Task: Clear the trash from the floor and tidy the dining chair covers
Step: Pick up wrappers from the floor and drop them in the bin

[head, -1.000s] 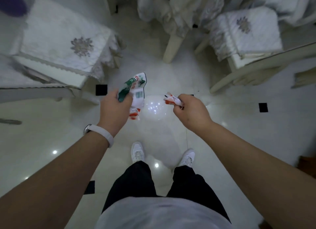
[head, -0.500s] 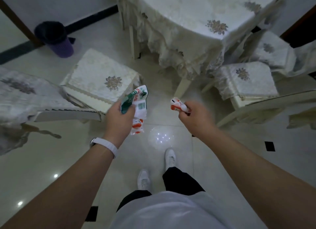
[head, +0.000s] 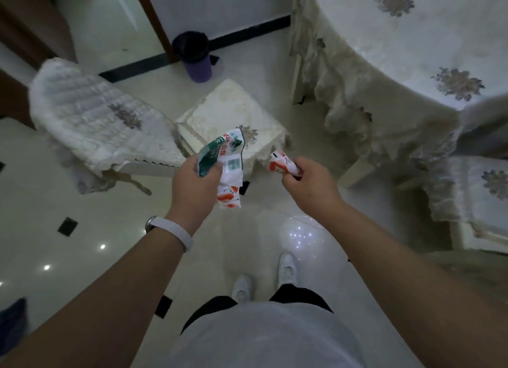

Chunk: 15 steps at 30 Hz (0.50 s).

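While left fingers clutch green wrapper, right fingers pinch orange wrapper; both aloft.

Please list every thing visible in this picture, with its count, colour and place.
large wrapper: one, green, white and orange, in the left hand
small wrapper: one, white and orange, in the right hand
bin: one, purple with black liner, by the far wall
chairs: two, white covers, one ahead, one at right
table: one, white patterned cloth, upper right
floor: one, pale tiles with black insets, underfoot
shoes: two, white, bottom centre
left hand: one, white wristband, centre
right hand: one, bare, centre right
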Each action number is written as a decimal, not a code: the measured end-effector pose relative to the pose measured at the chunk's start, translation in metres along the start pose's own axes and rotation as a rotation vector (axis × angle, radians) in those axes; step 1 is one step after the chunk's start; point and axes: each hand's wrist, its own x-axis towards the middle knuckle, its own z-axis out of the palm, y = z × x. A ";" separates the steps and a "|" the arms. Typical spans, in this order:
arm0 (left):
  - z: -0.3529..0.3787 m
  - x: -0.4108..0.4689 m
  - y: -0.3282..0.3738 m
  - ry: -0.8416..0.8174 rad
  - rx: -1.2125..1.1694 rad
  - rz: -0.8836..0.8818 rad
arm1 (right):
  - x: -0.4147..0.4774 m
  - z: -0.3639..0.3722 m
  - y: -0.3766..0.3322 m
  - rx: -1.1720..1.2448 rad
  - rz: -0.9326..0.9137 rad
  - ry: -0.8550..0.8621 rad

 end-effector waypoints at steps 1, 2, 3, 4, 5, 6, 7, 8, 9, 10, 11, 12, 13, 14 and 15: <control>-0.005 -0.001 -0.001 0.040 -0.007 -0.010 | 0.006 0.003 -0.007 -0.006 -0.038 -0.028; -0.011 -0.004 -0.002 0.080 -0.004 -0.014 | 0.011 0.006 -0.014 -0.015 -0.072 -0.059; -0.019 -0.008 -0.004 0.121 -0.001 -0.015 | 0.015 0.011 -0.023 -0.020 -0.104 -0.090; -0.028 -0.012 -0.005 0.160 -0.010 -0.017 | 0.019 0.017 -0.031 -0.015 -0.136 -0.117; -0.038 -0.016 -0.008 0.196 -0.033 -0.023 | 0.021 0.025 -0.039 -0.008 -0.169 -0.141; -0.048 -0.020 -0.011 0.229 -0.055 -0.031 | 0.024 0.033 -0.048 -0.003 -0.203 -0.166; -0.060 -0.024 -0.014 0.262 -0.067 -0.040 | 0.025 0.042 -0.058 -0.002 -0.232 -0.192; -0.072 -0.028 -0.019 0.294 -0.070 -0.048 | 0.025 0.051 -0.067 -0.003 -0.255 -0.217; -0.083 -0.031 -0.024 0.324 -0.074 -0.059 | 0.024 0.059 -0.077 -0.013 -0.273 -0.238; -0.094 -0.034 -0.030 0.352 -0.076 -0.072 | 0.023 0.067 -0.086 -0.029 -0.293 -0.255; -0.105 -0.035 -0.036 0.378 -0.076 -0.086 | 0.021 0.075 -0.095 -0.047 -0.309 -0.263; -0.116 -0.036 -0.042 0.399 -0.075 -0.099 | 0.019 0.083 -0.103 -0.058 -0.321 -0.265; -0.127 -0.036 -0.048 0.415 -0.078 -0.110 | 0.016 0.091 -0.111 -0.064 -0.331 -0.266; -0.138 -0.036 -0.054 0.423 -0.088 -0.120 | 0.014 0.101 -0.117 -0.072 -0.341 -0.267; -0.149 -0.035 -0.061 0.428 -0.098 -0.129 | 0.012 0.111 -0.125 -0.083 -0.350 -0.277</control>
